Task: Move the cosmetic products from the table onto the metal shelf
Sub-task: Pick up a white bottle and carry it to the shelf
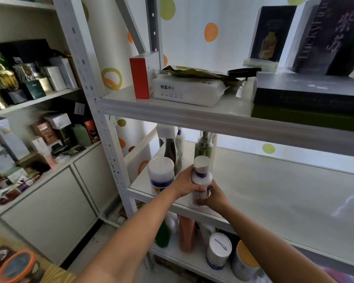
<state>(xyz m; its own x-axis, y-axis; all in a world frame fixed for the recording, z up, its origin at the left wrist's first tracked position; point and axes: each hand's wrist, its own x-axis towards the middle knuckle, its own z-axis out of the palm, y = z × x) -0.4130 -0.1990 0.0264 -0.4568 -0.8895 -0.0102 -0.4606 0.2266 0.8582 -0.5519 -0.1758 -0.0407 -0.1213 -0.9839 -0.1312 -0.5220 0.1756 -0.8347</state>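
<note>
A white bottle with a blue band and a white cap (pixel 201 176) stands at the front left of the middle board of the white metal shelf (pixel 274 193). My left hand (pixel 185 183) grips its left side, fingers curled round the body. Lower down on the bottle's right side, my right hand (pixel 214 196) holds it too. Just to the left stands a wider white jar with a blue band (pixel 160 174). Behind them are a green pump bottle (pixel 203 147), a dark bottle (pixel 170 150) and a slim white bottle (pixel 180 142).
The upper board holds a red box (pixel 140 76), a tissue pack (pixel 187 91) and dark gift boxes (pixel 309 92). The lower board carries an orange bottle (pixel 186 231), a green bottle (pixel 161 233) and white tubs (pixel 218 250). A cabinet of boxes (pixel 39 111) stands left.
</note>
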